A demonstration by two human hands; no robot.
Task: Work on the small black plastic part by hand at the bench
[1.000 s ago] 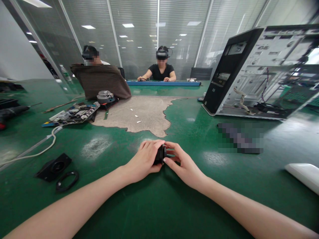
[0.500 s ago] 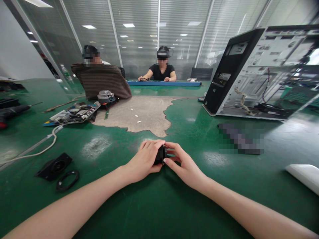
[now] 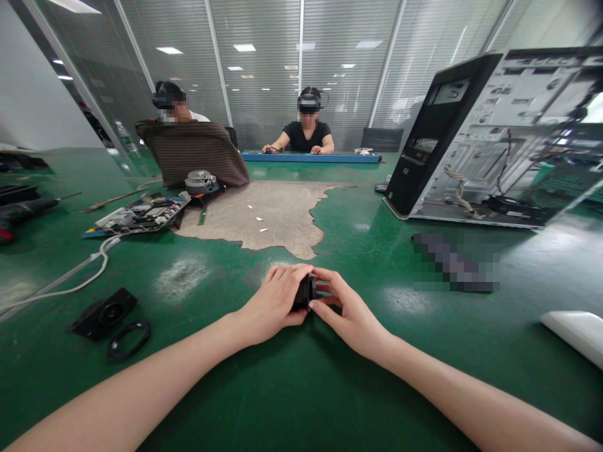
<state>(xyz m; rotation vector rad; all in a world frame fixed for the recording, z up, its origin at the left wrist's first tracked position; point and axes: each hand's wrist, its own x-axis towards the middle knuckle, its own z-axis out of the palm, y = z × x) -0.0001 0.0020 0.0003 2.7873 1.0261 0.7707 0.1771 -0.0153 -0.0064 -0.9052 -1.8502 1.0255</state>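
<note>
Black part remains, unmoved, in both hands.

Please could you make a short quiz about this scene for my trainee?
1. True or false: the left hand and the right hand both touch the small black part.
2. What lies nearest to the black ring? A: blue bar; B: black housing with a round centre; C: drill.
3. Complete: in the picture, the open computer case stands to the ___ of the grey patch.
Key: 1 true; 2 B; 3 right.
</note>
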